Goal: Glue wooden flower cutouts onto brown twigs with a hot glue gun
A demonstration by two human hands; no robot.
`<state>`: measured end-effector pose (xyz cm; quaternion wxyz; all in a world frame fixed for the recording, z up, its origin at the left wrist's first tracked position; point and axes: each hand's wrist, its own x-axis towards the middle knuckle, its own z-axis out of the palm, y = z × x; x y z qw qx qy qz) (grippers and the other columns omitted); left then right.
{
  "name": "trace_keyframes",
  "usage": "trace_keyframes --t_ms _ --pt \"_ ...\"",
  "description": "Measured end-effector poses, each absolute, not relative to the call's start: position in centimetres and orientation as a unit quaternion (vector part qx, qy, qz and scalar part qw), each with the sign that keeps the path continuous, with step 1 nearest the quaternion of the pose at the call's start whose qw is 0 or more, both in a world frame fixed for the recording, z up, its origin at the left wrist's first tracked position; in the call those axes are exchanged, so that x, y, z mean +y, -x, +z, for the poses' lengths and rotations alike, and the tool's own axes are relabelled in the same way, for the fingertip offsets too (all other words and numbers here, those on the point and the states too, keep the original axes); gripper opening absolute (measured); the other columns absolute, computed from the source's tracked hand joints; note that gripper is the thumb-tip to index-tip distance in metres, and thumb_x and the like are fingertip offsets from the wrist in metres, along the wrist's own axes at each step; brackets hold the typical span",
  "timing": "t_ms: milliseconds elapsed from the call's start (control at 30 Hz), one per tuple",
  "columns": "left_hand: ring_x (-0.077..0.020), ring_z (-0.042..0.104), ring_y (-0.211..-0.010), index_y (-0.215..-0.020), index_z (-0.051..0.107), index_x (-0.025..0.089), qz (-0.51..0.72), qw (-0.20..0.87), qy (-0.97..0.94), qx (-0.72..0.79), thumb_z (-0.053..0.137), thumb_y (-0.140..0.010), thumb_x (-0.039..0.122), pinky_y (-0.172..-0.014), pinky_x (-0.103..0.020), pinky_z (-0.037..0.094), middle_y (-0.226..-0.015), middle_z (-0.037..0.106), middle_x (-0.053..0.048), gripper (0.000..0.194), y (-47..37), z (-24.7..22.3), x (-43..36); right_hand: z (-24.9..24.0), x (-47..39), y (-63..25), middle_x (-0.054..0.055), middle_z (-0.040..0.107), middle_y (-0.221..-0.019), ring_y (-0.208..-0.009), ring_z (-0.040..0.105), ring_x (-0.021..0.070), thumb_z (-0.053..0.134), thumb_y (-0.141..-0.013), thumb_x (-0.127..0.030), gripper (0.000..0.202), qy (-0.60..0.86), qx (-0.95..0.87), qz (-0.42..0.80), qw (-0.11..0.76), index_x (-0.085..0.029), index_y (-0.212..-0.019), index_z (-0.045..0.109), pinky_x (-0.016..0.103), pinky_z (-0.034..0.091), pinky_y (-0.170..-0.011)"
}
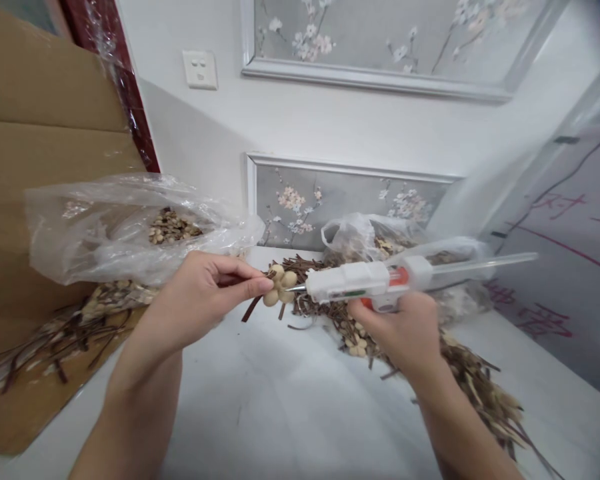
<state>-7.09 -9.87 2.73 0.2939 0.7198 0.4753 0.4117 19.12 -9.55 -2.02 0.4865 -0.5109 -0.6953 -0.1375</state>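
Pinched between the thumb and fingers of my left hand is a small flower with rounded cream petals and brown strips behind it. My right hand is wrapped round the handle of a white hot glue gun with orange parts. Its metal nozzle points left and reaches the flower's middle; whether it touches cannot be made out. A long clear glue stick sticks out of the gun's back end. Below and behind the gun lies a pile of brown strips and cream flowers.
An open clear plastic bag at left holds small brownish pieces. More brown strips lie on cardboard nearby. White plastic bags stand against the wall at back right. The pale tabletop stretches between my forearms.
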Motion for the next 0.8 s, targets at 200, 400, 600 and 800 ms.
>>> trace_keyframes --t_ms 200,400,600,800 --pt "-0.0099 0.053 -0.053 -0.069 0.076 0.02 0.401 0.281 -0.719 0.494 0.069 -0.079 0.038 -0.048 -0.021 0.039 -0.062 0.068 -0.001 0.021 6.83 2.64 -10.02 -1.89 -9.54 -19.1 -0.006 0.03 -0.035 -0.032 0.031 0.0074 0.057 -0.068 -0.031 0.04 0.509 -0.702 -0.155 0.474 -0.022 -0.044 0.027 0.022 0.024 -0.038" --pt "-0.0102 0.052 -0.053 -0.07 0.077 0.02 0.404 0.272 -0.719 0.496 0.07 -0.078 0.038 -0.048 -0.021 0.039 -0.063 0.068 -0.002 0.022 6.83 2.64 -9.98 -2.25 -9.2 -19.45 -0.004 0.035 -0.033 -0.032 0.038 0.0105 0.057 -0.068 -0.037 0.039 0.535 -0.696 -0.162 0.451 -0.021 -0.042 0.032 0.023 0.026 -0.038" --pt "-0.0104 0.052 -0.054 -0.07 0.077 0.021 0.399 0.272 -0.724 0.493 0.07 -0.079 0.038 -0.048 -0.021 0.039 -0.063 0.067 -0.001 0.021 6.94 2.7 -10.09 -2.34 -9.2 -19.41 -0.002 0.038 -0.033 -0.032 0.04 0.0117 0.056 -0.069 -0.039 0.039 0.552 -0.699 -0.152 0.428 -0.022 -0.042 0.035 0.024 0.028 -0.039" --pt "-0.0115 0.051 -0.053 -0.071 0.077 0.02 0.395 0.263 -0.723 0.501 0.07 -0.078 0.042 -0.047 -0.023 0.036 -0.064 0.068 -0.003 0.024 6.89 2.6 -10.05 -2.48 -9.19 -19.36 -0.002 0.036 -0.033 -0.033 0.039 0.0122 0.054 -0.069 -0.041 0.04 0.567 -0.692 -0.149 0.421 -0.023 -0.042 0.03 0.025 0.027 -0.039"
